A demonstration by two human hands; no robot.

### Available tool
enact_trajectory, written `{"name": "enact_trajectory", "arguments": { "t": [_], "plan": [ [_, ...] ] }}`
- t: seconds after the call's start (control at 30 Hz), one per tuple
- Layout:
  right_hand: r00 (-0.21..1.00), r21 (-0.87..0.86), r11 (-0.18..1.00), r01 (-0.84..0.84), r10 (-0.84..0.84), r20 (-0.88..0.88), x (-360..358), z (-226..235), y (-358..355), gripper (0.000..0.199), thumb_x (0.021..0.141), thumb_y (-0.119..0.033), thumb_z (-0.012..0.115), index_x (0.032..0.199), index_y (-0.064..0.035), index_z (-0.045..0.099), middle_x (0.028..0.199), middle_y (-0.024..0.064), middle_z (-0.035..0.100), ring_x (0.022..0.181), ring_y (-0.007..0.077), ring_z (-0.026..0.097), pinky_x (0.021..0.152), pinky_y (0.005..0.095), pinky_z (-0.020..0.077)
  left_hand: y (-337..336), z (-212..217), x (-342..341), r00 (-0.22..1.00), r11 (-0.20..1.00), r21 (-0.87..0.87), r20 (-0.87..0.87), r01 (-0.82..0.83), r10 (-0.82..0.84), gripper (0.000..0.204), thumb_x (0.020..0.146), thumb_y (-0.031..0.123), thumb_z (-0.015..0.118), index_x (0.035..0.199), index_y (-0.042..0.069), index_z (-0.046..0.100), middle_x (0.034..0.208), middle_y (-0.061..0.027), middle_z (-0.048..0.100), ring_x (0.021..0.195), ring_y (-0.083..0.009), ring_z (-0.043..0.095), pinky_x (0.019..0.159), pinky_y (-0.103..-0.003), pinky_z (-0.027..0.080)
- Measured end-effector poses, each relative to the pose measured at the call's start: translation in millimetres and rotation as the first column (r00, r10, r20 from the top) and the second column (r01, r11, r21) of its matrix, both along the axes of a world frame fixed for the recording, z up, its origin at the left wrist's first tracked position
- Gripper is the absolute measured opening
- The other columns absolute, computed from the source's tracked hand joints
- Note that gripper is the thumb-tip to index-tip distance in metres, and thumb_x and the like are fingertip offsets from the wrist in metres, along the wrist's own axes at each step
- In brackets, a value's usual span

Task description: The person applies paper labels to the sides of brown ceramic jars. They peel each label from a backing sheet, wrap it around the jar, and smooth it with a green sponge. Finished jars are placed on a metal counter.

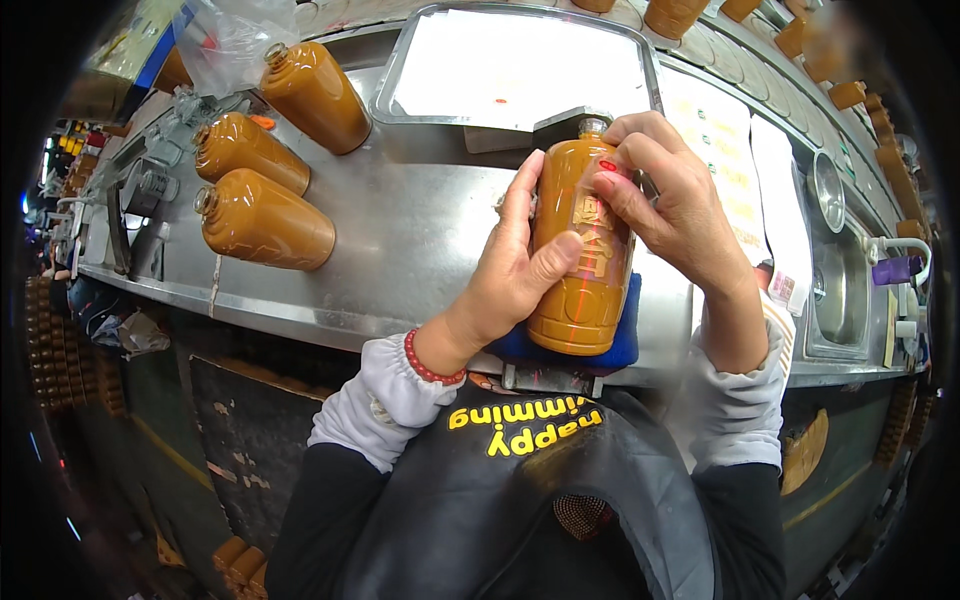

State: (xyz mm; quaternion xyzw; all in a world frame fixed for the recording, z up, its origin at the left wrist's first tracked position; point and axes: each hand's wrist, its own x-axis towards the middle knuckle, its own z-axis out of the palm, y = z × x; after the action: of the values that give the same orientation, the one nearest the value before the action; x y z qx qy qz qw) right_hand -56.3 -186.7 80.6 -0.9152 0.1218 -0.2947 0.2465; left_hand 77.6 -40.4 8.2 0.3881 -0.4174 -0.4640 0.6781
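Note:
A glossy caramel-brown bottle (pixel 572 322) with a clear neck lies tilted before me, its base toward me. My left hand (pixel 495 285) is closed round its left side, thumb across the front. Against the upper front, my right hand (pixel 680 205) pinches a small clear sticker (pixel 607 166) with a red mark. Part of that sticker is hidden under the fingers. Gold raised characters (pixel 592 235) and a thin red light line run down the bottle's front. Under the bottle is a blue cloth (pixel 626 335).
Three similar brown bottles (pixel 268 222) stand at the left on the steel table (pixel 420 230). Behind lies a metal tray (pixel 385 100) with a white sheet (pixel 520 65). Printed sticker sheets (pixel 715 150) and a sink (pixel 843 300) are at the right. A conveyor (pixel 745 75) carries more bottles beyond.

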Motion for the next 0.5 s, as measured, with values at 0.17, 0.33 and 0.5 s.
{"name": "enact_trajectory", "arguments": {
  "t": [0.17,0.33,0.5],
  "plan": [
    [1.0,0.016,1.0,0.007,-0.007,-0.013,-0.5,1.3,0.3,0.023,0.093,-0.018,0.074,0.092,0.0018,0.061,0.11,0.0168,0.061,0.089,0.0278,0.066,0.073,0.0351,0.0556,-0.2,0.2,0.9,1.0,1.0,-0.001,0.007,0.015,-0.015,0.095,0.1,0.033,0.067,0.159,-0.005,0.003,0.151,-0.0229,0.039,0.138,-0.0263,0.044,0.116,-0.037,0.035],
    [1.0,0.013,1.0,0.008,-0.007,-0.02,0.1,3.2,0.6,0.022,0.092,-0.016,0.074,0.092,0.0023,0.062,0.11,0.0176,0.061,0.089,0.0288,0.066,0.074,0.0358,0.0557,-0.4,-0.9,3.0,1.0,1.0,0.01,-0.023,0.005,-0.005,0.096,0.1,0.035,0.067,0.159,-0.006,0.003,0.151,-0.0231,0.038,0.138,-0.0266,0.044,0.116,-0.037,0.035],
    [0.999,0.024,1.0,0.008,-0.007,-0.035,0.2,4.8,0.6,0.022,0.091,-0.015,0.074,0.094,0.0026,0.062,0.109,0.0177,0.061,0.089,0.029,0.066,0.075,0.0359,0.0556,-0.1,-3.1,2.6,1.0,1.0,-0.001,0.016,0.021,-0.021,0.097,0.1,0.035,0.067,0.159,-0.006,0.002,0.153,-0.0235,0.035,0.14,-0.0271,0.041,0.117,-0.038,0.033]
  ]
}}
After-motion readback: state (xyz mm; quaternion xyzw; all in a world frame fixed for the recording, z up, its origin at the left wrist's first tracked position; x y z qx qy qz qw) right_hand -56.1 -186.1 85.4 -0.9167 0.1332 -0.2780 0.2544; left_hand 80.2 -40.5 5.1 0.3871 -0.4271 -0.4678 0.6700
